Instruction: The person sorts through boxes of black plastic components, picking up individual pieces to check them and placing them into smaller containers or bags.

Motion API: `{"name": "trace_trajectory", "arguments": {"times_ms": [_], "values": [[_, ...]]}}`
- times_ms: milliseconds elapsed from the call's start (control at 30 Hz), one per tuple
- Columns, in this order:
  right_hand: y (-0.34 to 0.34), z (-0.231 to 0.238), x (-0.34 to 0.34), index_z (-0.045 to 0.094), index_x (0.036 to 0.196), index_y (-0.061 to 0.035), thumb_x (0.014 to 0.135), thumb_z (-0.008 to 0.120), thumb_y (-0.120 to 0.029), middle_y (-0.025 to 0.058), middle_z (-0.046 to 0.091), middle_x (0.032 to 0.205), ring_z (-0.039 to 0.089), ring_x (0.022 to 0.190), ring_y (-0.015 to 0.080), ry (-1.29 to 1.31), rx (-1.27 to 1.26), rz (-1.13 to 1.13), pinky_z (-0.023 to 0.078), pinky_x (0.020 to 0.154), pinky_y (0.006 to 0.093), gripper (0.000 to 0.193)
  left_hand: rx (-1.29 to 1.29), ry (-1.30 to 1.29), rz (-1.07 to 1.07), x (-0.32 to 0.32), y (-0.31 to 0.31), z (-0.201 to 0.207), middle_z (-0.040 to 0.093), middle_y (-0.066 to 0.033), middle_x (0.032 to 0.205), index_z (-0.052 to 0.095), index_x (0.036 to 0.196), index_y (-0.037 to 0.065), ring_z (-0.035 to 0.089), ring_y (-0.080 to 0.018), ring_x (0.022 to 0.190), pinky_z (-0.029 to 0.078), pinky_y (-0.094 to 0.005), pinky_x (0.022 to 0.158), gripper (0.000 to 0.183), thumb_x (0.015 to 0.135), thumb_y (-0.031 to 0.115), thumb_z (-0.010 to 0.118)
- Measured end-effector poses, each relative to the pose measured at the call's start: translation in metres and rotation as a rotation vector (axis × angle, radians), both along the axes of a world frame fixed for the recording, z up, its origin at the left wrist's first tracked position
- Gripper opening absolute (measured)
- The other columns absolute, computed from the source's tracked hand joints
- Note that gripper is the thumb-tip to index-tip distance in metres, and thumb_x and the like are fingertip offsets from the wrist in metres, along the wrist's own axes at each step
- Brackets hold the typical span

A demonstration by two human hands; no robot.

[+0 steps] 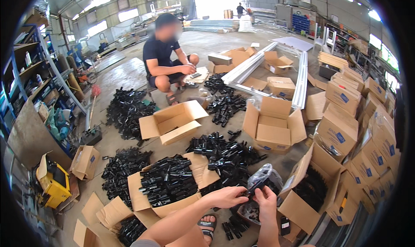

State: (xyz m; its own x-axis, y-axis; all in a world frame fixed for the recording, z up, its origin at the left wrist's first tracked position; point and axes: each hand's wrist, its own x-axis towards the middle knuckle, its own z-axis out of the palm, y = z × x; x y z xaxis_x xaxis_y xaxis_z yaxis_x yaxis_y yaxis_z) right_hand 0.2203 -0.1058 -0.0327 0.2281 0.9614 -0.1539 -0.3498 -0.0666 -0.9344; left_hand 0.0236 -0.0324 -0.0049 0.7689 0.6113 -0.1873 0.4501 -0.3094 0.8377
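In front of me, my left hand [234,197] and my right hand [265,200] are closed on a small black part [255,187], which looks like a short tube-shaped fitting. Fingers cover some of it. Just beyond and below the hands is a clear plastic bag [269,174] with dark pieces inside. To the left, an open carton [136,190] is heaped with similar black fittings [168,181]. Several more black fittings [233,228] lie on the floor beside my sandalled foot [208,232]. An open carton [298,210] right of my hands holds dark ring-shaped or coiled things.
Piles of black fittings [125,111] cover the floor. Open cartons [183,137] [274,134] stand ahead; stacked closed cartons [339,126] line the right. A co-worker [163,52] squats beyond, holding something small. A yellow toolbox [58,195] is at left, and pale metal frames [300,82] lie farther back.
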Motion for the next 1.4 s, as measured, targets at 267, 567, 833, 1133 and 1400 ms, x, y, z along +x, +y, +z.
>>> {"name": "trace_trajectory", "arguments": {"times_ms": [267,567,833,1133,1400], "values": [[0.002,0.011,0.002,0.066,0.118,0.0043,0.099,0.071,-0.010,0.0084,0.074,0.110,0.067,0.099,0.0129,-0.030,0.047,0.019,0.050,0.093,0.0266,0.025,-0.047,-0.011,0.058,0.004,-0.002,0.017,0.071,-0.0128,0.085,0.062,0.128,-0.003,0.064,-0.0230,0.075,0.051,-0.0371,0.070,0.052,0.090,0.028,0.078],[0.012,-0.013,0.002,0.067,0.116,0.0010,0.099,0.072,-0.014,-0.0001,0.068,0.108,0.060,0.100,0.0076,0.050,-0.006,0.055,0.045,0.090,0.0241,0.024,-0.071,-0.007,0.090,-0.001,-0.002,0.023,0.075,-0.0211,0.098,0.060,0.132,-0.004,0.073,-0.0287,0.089,0.057,-0.0391,0.080,0.067,0.083,0.035,0.085],[0.053,-0.038,0.033,0.061,0.134,-0.0076,0.108,0.055,-0.044,0.0039,0.071,0.112,0.069,0.100,0.0153,0.123,-0.077,-0.072,0.055,0.085,0.0316,0.046,-0.089,-0.031,0.278,-0.016,0.005,0.006,0.069,-0.0077,0.100,0.056,0.133,-0.002,0.063,-0.0123,0.085,0.053,-0.0314,0.071,0.061,0.083,0.013,0.087],[0.040,-0.160,0.138,0.070,0.108,-0.0031,0.108,0.056,-0.029,0.0042,0.070,0.086,0.067,0.073,0.0133,-0.256,-0.479,-0.060,0.054,0.064,0.0265,0.030,-0.158,0.000,0.414,-0.006,0.016,-0.007,0.074,-0.0228,0.103,0.059,0.136,-0.005,0.075,-0.0290,0.092,0.059,-0.0373,0.084,0.070,0.075,0.013,0.088],[0.092,-0.261,0.113,0.074,0.109,-0.0042,0.098,0.064,-0.022,0.0203,0.076,0.105,0.072,0.102,0.0388,-0.971,-0.422,-0.366,0.055,0.090,0.0469,0.023,-0.162,0.045,0.412,-0.001,0.016,0.004,0.076,-0.0224,0.104,0.061,0.137,0.000,0.077,-0.0228,0.076,0.059,-0.0344,0.071,0.065,0.078,0.008,0.087]]}}
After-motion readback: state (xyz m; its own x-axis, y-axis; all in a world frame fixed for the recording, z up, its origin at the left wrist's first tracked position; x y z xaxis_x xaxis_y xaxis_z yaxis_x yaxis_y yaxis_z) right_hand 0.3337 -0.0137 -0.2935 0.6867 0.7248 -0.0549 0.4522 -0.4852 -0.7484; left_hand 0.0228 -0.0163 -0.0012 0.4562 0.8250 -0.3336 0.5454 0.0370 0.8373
